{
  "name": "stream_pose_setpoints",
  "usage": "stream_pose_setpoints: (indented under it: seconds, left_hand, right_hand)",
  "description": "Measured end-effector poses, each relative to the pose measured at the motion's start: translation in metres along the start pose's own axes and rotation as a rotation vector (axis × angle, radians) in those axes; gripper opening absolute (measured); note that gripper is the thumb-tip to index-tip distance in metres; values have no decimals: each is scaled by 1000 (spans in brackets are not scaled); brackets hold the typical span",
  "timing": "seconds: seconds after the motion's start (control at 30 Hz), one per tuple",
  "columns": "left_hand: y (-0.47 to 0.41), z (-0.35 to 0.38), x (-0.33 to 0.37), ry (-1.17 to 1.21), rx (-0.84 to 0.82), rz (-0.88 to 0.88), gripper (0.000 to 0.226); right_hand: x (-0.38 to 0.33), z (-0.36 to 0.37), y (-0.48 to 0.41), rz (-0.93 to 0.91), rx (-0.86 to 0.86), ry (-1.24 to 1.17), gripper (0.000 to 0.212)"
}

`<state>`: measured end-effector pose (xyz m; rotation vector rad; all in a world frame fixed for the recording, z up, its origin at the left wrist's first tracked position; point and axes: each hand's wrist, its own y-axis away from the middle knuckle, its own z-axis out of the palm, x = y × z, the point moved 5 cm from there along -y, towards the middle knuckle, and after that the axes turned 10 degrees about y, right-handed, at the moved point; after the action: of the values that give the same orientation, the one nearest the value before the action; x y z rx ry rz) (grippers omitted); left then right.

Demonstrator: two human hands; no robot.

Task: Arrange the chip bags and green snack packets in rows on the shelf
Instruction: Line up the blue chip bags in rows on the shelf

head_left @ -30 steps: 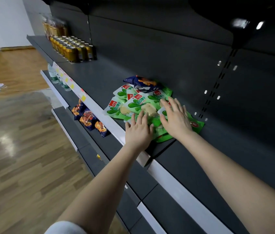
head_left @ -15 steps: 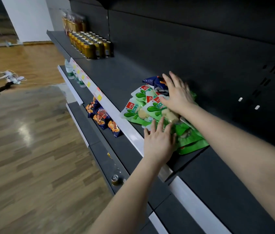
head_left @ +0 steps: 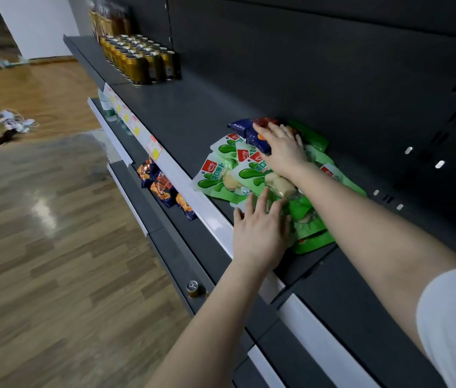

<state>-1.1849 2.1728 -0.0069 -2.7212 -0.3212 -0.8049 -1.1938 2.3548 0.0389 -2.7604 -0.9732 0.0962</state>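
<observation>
Several green snack packets point(head_left: 222, 175) lie in a loose overlapping heap on the dark grey shelf point(head_left: 193, 116). A dark blue chip bag point(head_left: 245, 130) rests on the far end of the heap. My right hand point(head_left: 282, 145) lies over the chip bag with fingers curled around its near edge. My left hand point(head_left: 260, 233) lies flat, fingers spread, on the green packets at the near end of the heap, by the shelf's front edge. The hands hide the packets beneath them.
Gold cans point(head_left: 140, 57) stand in rows at the far end of the same shelf. More dark blue chip bags point(head_left: 162, 186) sit on the lower shelf, with bottles point(head_left: 106, 107) farther along. A can top point(head_left: 193, 287) shows below. Cables point(head_left: 6, 121) lie on the wooden floor.
My right hand has reached from the green packets to the far end of the heap and closed on the blue chip bag. My left hand stays flat on the near packets.
</observation>
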Motion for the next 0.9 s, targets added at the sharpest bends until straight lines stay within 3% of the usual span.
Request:
stream_pose_setpoints:
  seconds: [0.13, 0.27, 0.43, 0.9]
  left_hand:
    - [1, -3, 3, -28, 38, 32, 68]
    - [3, -5, 4, -3, 4, 12, 77]
    - [1, -4, 2, -13, -29, -19, 46]
    - [2, -5, 4, -53, -28, -14, 46]
  right_hand:
    - [0, -2, 3, 1, 24, -44, 54]
    - [-1, -8, 14, -2, 59, -13, 58]
    - [7, -18, 47, 17, 98, 20, 69]
    - [57, -22, 212, -16, 88, 184, 70]
